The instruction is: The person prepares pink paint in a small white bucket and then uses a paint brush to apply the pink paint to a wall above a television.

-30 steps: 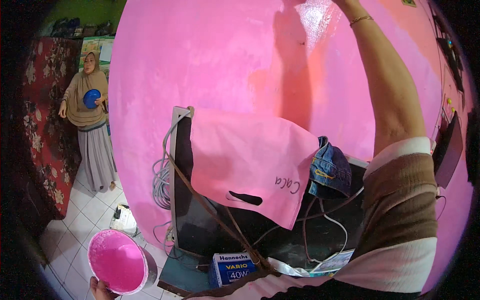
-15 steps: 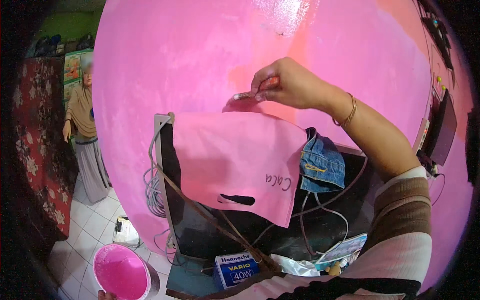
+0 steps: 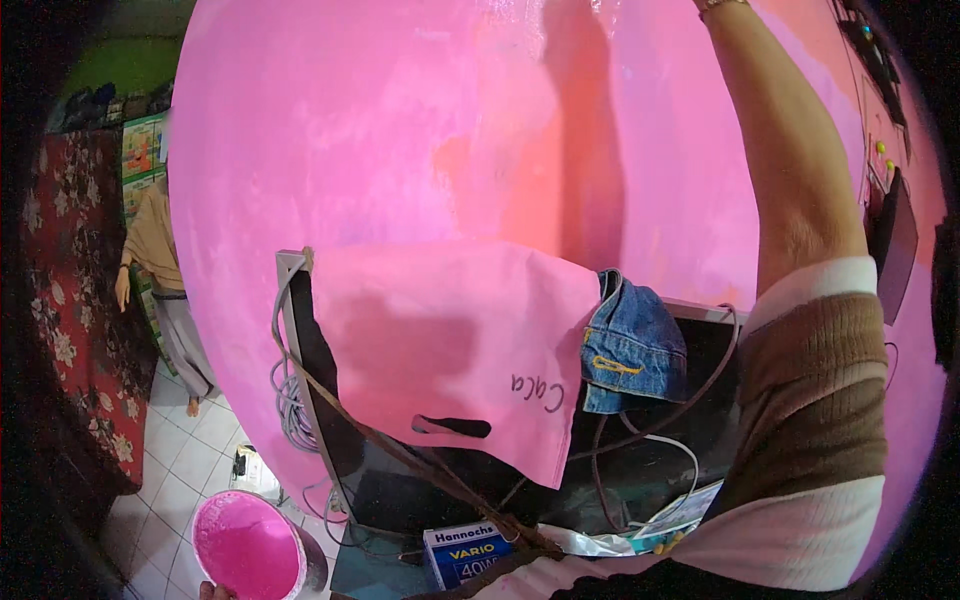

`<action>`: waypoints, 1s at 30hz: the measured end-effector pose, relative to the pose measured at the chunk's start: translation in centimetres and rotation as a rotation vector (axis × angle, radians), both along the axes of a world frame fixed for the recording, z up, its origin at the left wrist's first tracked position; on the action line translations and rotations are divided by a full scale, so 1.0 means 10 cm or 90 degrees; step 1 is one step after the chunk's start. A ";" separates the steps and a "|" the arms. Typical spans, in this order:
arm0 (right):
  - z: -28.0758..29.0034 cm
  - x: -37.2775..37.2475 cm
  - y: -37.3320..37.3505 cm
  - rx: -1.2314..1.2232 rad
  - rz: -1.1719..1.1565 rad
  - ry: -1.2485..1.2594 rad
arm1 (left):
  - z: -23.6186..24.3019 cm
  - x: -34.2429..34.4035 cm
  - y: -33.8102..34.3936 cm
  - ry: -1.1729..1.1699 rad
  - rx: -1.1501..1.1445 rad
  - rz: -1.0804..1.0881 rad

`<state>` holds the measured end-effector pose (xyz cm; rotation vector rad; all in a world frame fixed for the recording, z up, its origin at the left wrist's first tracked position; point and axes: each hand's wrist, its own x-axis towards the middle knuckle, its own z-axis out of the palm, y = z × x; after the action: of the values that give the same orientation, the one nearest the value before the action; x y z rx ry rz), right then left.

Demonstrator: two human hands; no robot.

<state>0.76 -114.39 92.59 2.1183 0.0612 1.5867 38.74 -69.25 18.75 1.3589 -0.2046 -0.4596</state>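
My left hand [image 3: 213,591] shows only as fingertips at the lower edge, gripping the rim of a bucket of pink paint [image 3: 203,520]. Up at the top right my right arm stretches toward the wall, and the hand itself lies beyond the picture's edge. Only the wrist with a gold bracelet [image 3: 722,5] still shows. Before the arm is a wall [image 3: 330,150], mostly pink with orange patches. A pink cloth bag [image 3: 450,320] with a cut-out handle hangs over a dark panel, beside a folded piece of blue denim [image 3: 635,345].
Beneath the bag stands a dark flat panel [image 3: 400,500] with a grey frame, cables draped across it. A blue and white box [image 3: 465,555] sits below. Coiled grey cable [image 3: 293,410] hangs at its left. Another person [image 3: 155,240] stands far left, near a red floral curtain [image 3: 85,330].
My right hand, which held a paintbrush at the wall above the bag, has moved up and out of the picture. The view has shifted slightly. My left hand stays at the bucket.
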 end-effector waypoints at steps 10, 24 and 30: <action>-1.86 -0.34 0.08 -0.025 -0.285 0.174 | 0.11 -0.11 -0.05 0.026 0.010 0.022; -1.63 -0.71 0.11 0.372 -0.108 0.286 | 0.30 -0.27 -0.07 0.001 0.013 0.021; -0.55 -0.79 0.11 0.075 -0.048 -0.030 | 0.38 -0.35 -0.09 -0.005 0.018 0.035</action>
<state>-7.16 -113.28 87.09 2.1436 -0.1289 1.6309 35.27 -70.11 22.53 1.3914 -0.1670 -0.4132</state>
